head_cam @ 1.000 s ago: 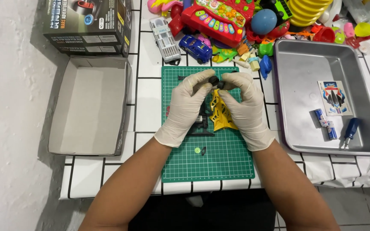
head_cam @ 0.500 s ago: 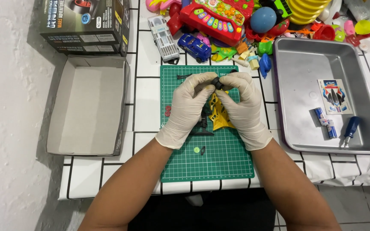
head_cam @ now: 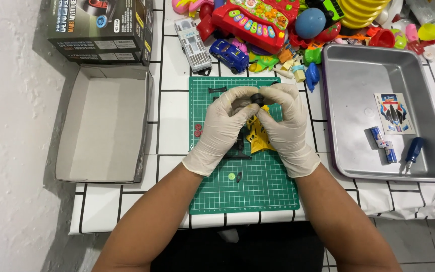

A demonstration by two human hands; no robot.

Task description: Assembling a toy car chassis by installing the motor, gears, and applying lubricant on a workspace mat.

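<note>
At the far left of the desk [head_cam: 172, 121], which has white tiles with dark lines, an open cardboard box lid [head_cam: 104, 123] lies with its hollow side up, and behind it stands a dark printed box [head_cam: 101, 30]. Near the middle is a green cutting mat [head_cam: 242, 186]. On its left edge lie 2 small red rings [head_cam: 198, 130], and nearer to the person there is a small green round part [head_cam: 231, 176]. Above the mat the left hand [head_cam: 225, 128], in a white glove, is clenched around a small black toy part [head_cam: 257, 98], which it holds up over the far half of the mat. The right hand [head_cam: 288, 128], also gloved, pinches the same part from the other side, so the fingertips of both hands meet on it. Under the hands, a yellow plastic piece [head_cam: 259, 138] and a black frame piece [head_cam: 238, 148] rest on the mat. Behind the mat is a pile of colourful toys [head_cam: 278, 25], with a blue toy car [head_cam: 230, 53] at its front. At the right, a metal tray [head_cam: 358, 75] holds a sticker sheet [head_cam: 394, 113], 2 batteries [head_cam: 382, 144] and a screwdriver with a blue handle [head_cam: 413, 153].
</note>
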